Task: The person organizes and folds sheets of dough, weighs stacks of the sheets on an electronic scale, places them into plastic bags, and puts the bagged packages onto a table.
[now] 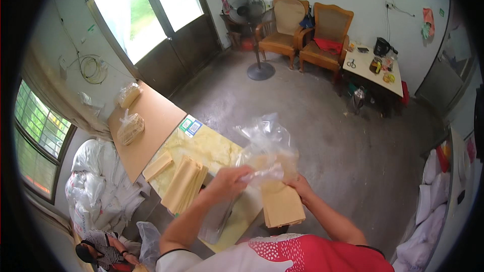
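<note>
My left hand (pixel 233 177) pinches the mouth of a clear plastic bag (pixel 264 143) that billows upward over the table. My right hand (pixel 301 185) grips a stack of tan paper envelopes (pixel 281 204), its top end pushed into the bag. Both hands meet above the yellow-topped table (pixel 212 147). Another pile of tan envelopes (pixel 185 184) lies fanned on the table to the left, with a single small one (pixel 158 165) beside it. A flat clear bag (pixel 218 219) lies under my left forearm.
A brown board table (pixel 154 118) to the left carries two filled plastic bags (pixel 130 127). White sacks (pixel 98 181) pile below the window. A standing fan (pixel 245 10), two wooden chairs (pixel 322 38) and a low table (pixel 374 68) with small items stand at the far wall.
</note>
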Demonstrator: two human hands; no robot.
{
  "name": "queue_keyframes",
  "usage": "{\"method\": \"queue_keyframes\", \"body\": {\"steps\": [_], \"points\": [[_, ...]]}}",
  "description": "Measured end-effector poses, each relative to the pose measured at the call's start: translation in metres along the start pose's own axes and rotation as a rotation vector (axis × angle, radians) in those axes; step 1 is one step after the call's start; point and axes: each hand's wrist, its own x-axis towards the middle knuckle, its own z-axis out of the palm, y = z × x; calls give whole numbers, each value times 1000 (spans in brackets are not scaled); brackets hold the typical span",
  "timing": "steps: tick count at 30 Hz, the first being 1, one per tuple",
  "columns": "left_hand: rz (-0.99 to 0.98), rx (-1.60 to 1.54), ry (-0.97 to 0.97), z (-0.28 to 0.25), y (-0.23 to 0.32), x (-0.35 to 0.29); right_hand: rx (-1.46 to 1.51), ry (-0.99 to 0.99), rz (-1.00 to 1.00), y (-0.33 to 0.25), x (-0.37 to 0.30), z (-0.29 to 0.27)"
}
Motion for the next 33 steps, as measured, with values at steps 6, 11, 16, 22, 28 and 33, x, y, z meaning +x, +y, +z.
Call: {"method": "queue_keyframes", "body": {"steps": [6,11,16,22,28,33], "points": [[-428,178,74,82,-130,-41,517,40,220,-38,46,-32],[-53,-150,-105,199,-177,-32,549,-132,170,-67,88,-14],[-564,-110,247,149,-191,1,575,-155,138,-58,145,2],[-608,394,560,71,-178,-24,479,-394,271,-70,179,-3],[-794,-475,56,137,-114,35,405,-402,223,-98,267,-21],[-452,-662,332,123,-91,61,410,-362,151,-128,305,-21]]}}
